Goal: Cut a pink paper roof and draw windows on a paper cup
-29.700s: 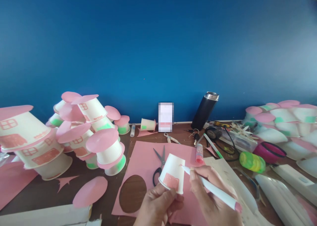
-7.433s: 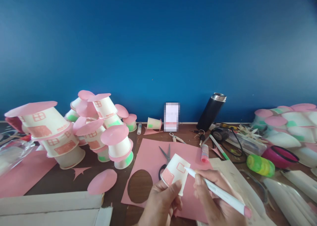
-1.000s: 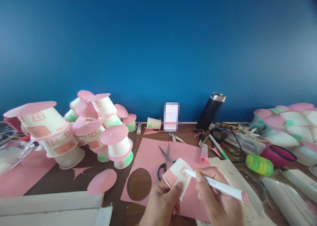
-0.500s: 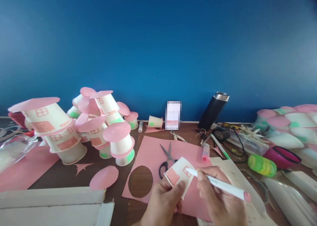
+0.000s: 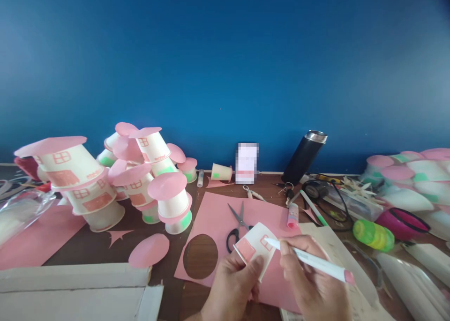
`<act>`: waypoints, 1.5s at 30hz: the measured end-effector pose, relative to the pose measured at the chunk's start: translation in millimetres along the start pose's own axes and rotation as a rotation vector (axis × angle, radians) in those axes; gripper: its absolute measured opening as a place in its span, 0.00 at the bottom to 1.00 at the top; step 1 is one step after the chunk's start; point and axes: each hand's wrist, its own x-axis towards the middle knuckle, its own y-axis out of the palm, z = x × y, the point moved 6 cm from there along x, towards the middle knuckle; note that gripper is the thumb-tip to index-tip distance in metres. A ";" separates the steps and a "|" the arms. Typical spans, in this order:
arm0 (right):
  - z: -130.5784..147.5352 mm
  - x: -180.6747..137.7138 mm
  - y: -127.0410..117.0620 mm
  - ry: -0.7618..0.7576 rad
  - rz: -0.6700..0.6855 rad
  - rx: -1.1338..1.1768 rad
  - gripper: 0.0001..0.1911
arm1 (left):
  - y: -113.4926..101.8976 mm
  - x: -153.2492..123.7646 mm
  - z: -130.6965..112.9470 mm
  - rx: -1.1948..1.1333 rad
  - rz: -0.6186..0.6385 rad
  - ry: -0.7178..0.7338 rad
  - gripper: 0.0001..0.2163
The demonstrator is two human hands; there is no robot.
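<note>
Tilted in my left hand (image 5: 235, 283) is a white paper cup (image 5: 258, 241), fingers wrapped round it and the thumb across its side. The cup bears a filled pink block and a pink window outline. My right hand (image 5: 309, 279) grips a white marker (image 5: 312, 260) with a pink end; its tip touches the cup at the window outline. Dark-handled scissors (image 5: 241, 220) lie with blades apart just behind the cup. Under them spreads a pink sheet (image 5: 211, 208) with a round hole cut in it. A pink paper disc (image 5: 149, 250) lies to the left.
Stacked cups with pink tops (image 5: 77, 166) crowd the left; more cups (image 5: 422, 171) stand far right. A phone (image 5: 247, 164), a lying cup (image 5: 221, 172) and a black flask (image 5: 304, 157) are near the blue wall. Cardboard (image 5: 73, 293) lies front left, a green-yellow roll (image 5: 373, 234) right.
The view has shifted very slightly. Both hands keep the same grip, and the marker tip stays at the window outline on the cup.
</note>
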 end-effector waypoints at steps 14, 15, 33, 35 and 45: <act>-1.2 -1.6 0.6 0.013 0.003 0.005 0.07 | 0.2 -0.7 1.8 -0.068 -0.013 -0.004 0.21; -1.2 -1.5 0.5 0.013 0.001 0.004 0.07 | 0.2 -0.7 2.0 -0.075 -0.014 -0.006 0.21; -1.6 -0.6 0.8 0.024 0.008 0.004 0.07 | -2.4 0.0 4.0 -0.110 -0.042 -0.044 0.21; -1.8 -0.9 0.8 0.025 0.008 0.004 0.08 | -2.4 0.1 3.2 -0.115 -0.047 -0.042 0.21; 0.3 -0.9 0.4 -0.004 0.014 -0.020 0.08 | -2.1 -1.3 1.4 -0.120 -0.062 -0.047 0.21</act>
